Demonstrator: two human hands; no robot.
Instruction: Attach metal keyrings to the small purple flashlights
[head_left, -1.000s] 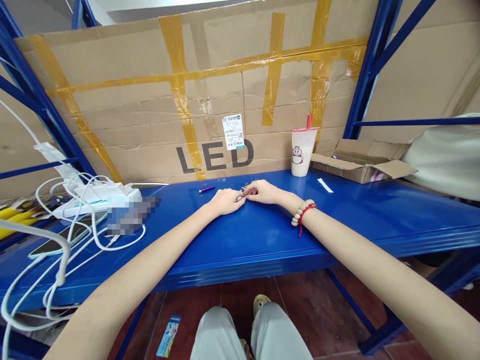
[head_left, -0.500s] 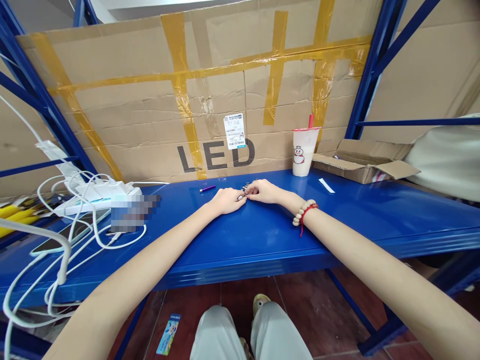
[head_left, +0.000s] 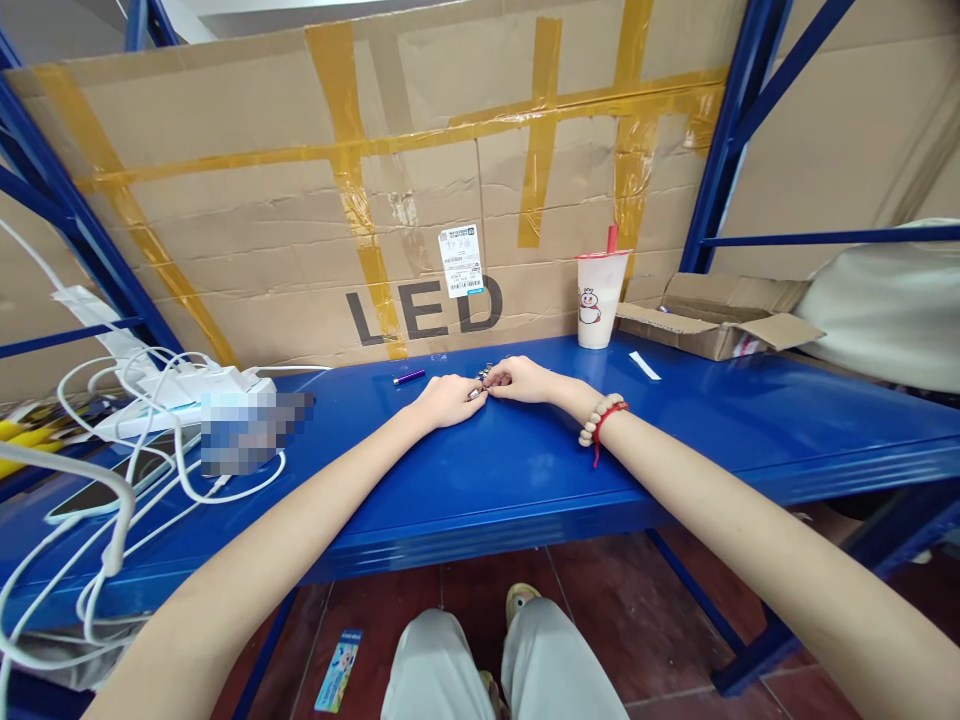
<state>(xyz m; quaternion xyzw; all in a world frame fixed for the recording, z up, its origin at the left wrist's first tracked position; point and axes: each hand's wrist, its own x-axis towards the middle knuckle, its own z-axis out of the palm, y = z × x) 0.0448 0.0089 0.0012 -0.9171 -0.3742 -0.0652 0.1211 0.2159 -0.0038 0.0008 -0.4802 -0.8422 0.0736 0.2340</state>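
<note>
My left hand (head_left: 448, 401) rests low on the blue shelf top (head_left: 480, 480), fingers closed together around a small shiny metallic piece (head_left: 474, 395). Meeting it fingertip to fingertip is my right hand (head_left: 523, 378), pinched at the same spot, with a beaded bracelet and red cord on the wrist. Small dark, silvery bits (head_left: 485, 370) show just behind the fingertips; their kind is too small to make out. A slim purple tube (head_left: 409, 377), perhaps a pen-like tool, lies left of my left hand. What my right fingers pinch is mostly hidden.
A drink cup with a red straw (head_left: 600, 300) stands behind at right, beside a white strip (head_left: 645, 366) and an open cardboard box (head_left: 716, 320). White cables and a power strip (head_left: 172, 395) crowd the left. A large cardboard sheet (head_left: 262, 240) stands at the back.
The view has shifted slightly, so everything sits a little further left. Both hands stay together at the same place, with barely any finger movement.
</note>
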